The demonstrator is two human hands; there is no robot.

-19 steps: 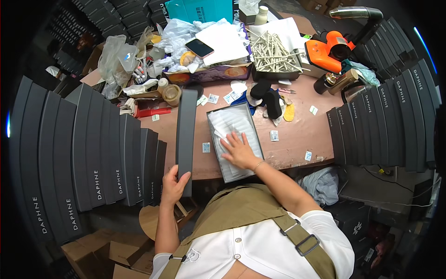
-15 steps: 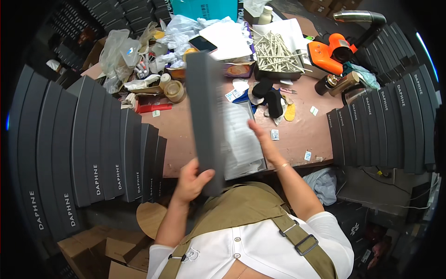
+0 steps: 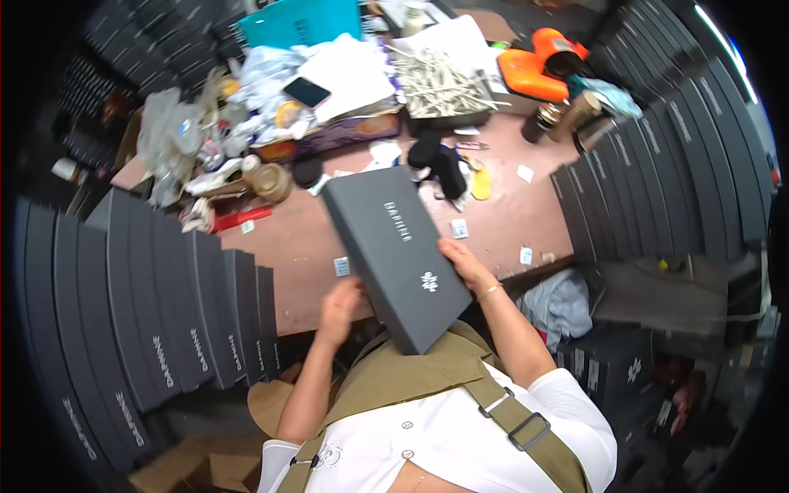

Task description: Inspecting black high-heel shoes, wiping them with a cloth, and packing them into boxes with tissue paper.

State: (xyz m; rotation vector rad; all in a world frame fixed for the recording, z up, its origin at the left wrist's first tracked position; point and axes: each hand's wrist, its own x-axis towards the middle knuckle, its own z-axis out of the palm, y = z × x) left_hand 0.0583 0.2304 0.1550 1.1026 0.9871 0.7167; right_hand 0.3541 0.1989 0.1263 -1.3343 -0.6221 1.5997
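You're gripping lidded grey box [image 3: 396,246], as yet unstacked, right hand [image 3: 467,266] clasping right edge; left hand [image 3: 339,312] blurring alongside, contact unclear.

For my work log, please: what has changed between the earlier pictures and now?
The dark grey rectangular lid, upright in the left hand earlier, has swung right over the open grey box, hiding its white wrapping. The right hand left the wrapping and is at the lid's right edge. The blurred left hand is by the left edge, hold unclear. The dark grey box stacks on both sides stayed.
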